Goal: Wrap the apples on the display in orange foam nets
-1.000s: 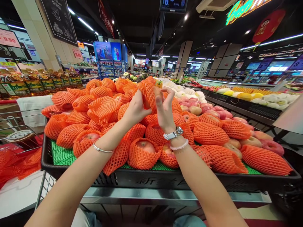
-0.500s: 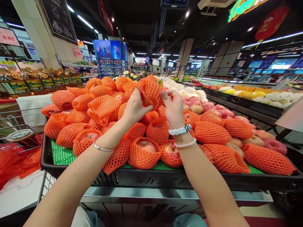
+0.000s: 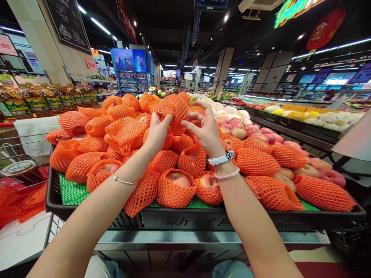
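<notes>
My left hand is closed on an orange foam fruit net, raised over the front of the pile. Whether an apple sits inside that net cannot be made out. Just to its right, my right hand has its fingers apart and curved, with nothing seen in them. Below both hands lie apples in orange foam nets, among them a netted apple with its top showing. A netted apple beside it is partly bare.
A black crate lined with green mesh holds the fruit. Unwrapped apples lie to the right. A wire cart with loose orange nets stands at the left, near oil bottles.
My right hand has let go of the orange net and spread its fingers. My left hand has shifted slightly left with the net, and the view has turned a little.
</notes>
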Action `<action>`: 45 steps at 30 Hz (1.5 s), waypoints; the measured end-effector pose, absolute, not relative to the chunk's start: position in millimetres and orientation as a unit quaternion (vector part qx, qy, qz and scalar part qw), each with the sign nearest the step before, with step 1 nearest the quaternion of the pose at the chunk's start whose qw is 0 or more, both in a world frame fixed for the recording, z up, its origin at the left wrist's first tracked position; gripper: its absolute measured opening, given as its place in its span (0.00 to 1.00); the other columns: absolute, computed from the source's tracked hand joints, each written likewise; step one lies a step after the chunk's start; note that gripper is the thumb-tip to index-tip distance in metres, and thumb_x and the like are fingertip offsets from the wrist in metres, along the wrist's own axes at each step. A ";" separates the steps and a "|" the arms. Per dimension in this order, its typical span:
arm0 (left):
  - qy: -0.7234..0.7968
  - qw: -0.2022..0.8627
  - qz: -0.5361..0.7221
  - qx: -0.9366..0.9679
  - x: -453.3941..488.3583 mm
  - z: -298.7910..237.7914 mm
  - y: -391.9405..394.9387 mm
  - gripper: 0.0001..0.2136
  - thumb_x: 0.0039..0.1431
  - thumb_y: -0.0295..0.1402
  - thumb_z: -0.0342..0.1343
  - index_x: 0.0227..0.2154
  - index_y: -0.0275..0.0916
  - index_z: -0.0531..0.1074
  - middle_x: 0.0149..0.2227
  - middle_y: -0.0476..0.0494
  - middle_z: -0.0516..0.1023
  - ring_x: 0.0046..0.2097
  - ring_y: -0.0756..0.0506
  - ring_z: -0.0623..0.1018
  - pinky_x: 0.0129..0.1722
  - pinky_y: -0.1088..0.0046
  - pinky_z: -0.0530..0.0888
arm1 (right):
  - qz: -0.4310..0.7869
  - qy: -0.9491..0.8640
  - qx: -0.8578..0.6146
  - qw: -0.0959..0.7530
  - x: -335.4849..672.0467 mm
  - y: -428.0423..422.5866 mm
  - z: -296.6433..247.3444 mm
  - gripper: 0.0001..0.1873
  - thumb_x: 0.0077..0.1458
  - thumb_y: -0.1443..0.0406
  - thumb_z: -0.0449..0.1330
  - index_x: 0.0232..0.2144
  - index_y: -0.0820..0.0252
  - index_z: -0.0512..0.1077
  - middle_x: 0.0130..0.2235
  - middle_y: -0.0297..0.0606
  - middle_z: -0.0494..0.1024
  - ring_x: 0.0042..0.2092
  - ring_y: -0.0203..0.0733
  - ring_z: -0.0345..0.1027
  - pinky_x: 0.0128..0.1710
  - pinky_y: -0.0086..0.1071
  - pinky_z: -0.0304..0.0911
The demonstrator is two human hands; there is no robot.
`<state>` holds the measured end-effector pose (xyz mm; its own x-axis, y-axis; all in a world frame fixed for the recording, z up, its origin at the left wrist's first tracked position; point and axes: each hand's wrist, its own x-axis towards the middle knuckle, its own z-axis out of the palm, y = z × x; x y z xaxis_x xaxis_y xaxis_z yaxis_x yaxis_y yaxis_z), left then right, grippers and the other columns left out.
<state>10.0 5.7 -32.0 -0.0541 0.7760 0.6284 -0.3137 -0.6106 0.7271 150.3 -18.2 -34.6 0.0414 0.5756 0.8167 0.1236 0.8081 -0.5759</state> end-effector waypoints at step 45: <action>0.202 0.535 0.685 0.452 14.2 -22.9 -3.7 0.04 0.62 0.33 0.50 0.31 0.41 0.65 0.44 0.45 0.80 0.52 0.44 0.77 0.48 0.67 0.78 | -0.076 -0.709 -0.381 0.588 172.0 -22.0 -29.0 0.20 0.53 0.66 0.62 0.48 0.52 0.65 0.35 0.33 0.70 0.40 0.44 0.66 0.48 0.48 0.63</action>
<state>14.2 -3.7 -22.9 -0.0187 0.9153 0.4023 -0.5507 -0.3453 0.7600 172.0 -22.0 -29.0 -0.0179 0.4510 0.8923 0.6299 0.6982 -0.3403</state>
